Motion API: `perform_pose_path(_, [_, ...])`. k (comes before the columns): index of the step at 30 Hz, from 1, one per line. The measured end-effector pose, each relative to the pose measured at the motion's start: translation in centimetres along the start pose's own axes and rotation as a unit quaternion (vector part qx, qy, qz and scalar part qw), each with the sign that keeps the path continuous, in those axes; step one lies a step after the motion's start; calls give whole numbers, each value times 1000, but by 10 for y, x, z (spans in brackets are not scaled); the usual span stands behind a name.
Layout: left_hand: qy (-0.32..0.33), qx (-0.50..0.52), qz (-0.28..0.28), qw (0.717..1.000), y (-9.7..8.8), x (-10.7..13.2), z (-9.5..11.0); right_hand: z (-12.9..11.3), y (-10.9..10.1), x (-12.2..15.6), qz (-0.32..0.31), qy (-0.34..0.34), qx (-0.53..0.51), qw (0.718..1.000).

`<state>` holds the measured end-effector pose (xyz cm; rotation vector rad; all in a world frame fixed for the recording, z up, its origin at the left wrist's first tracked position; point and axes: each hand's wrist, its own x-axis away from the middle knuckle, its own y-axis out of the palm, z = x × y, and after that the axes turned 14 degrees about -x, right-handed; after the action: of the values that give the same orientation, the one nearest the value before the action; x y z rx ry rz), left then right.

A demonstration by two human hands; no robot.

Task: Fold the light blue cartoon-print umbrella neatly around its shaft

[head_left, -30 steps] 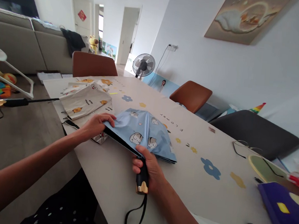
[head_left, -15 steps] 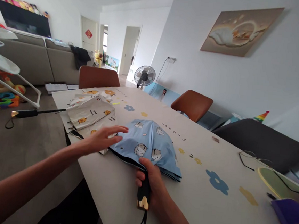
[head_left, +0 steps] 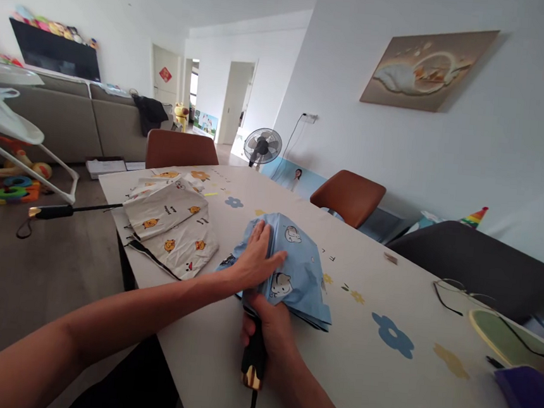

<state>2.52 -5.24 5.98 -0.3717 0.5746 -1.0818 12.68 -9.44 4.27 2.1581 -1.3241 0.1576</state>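
A light blue folding umbrella (head_left: 297,273) with cartoon animal prints lies collapsed on the table (head_left: 363,364). My right hand (head_left: 266,324) is closed round its black handle (head_left: 253,361), which has a gold end and a dangling black strap. My left hand (head_left: 255,260) lies flat on the blue canopy with fingers stretched out, pressing the fabric down. A cream umbrella (head_left: 170,220) with orange animal prints lies to the left, its black handle (head_left: 55,212) sticking out past the table edge.
Two brown chairs (head_left: 181,150) (head_left: 349,195) stand at the far side. A dark cushion (head_left: 476,263), glasses (head_left: 454,293), a green round thing (head_left: 503,332) and a purple item (head_left: 528,398) sit at right. A fan (head_left: 262,146), a sofa (head_left: 69,123) and toys (head_left: 7,184) are behind.
My left hand has let go of the canopy's left edge, moved right and come down flat on the blue fabric. The canopy has folded inward. My right hand keeps hold of the handle.
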Motion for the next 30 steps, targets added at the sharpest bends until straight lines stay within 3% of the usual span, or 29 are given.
perform_pose_path(7, [-80, 137, 35, 987, -9, -34, 10, -2, 0, 5, -20, -3, -1, 1000])
perform_pose_path(11, [-146, 237, -51, 959, -6, -50, -3, -2, -2, 4, -53, 8, -13, 999])
perform_pose_path(13, [-164, 271, -53, 947, -4, -54, -7, -2, -4, 3, -62, 17, -10, 998])
perform_pose_path(19, [-91, 354, 41, 930, -7, -51, -7, -3, -8, -1, -58, 34, 12, 998])
perform_pose_path(22, [-72, 357, 63, 929, -13, -49, -3, -6, -8, -2, -61, 43, 35, 997])
perform_pose_path(30, [-25, 349, 100, 932, -34, -37, 15, -13, 2, 6, -102, -1, -41, 994])
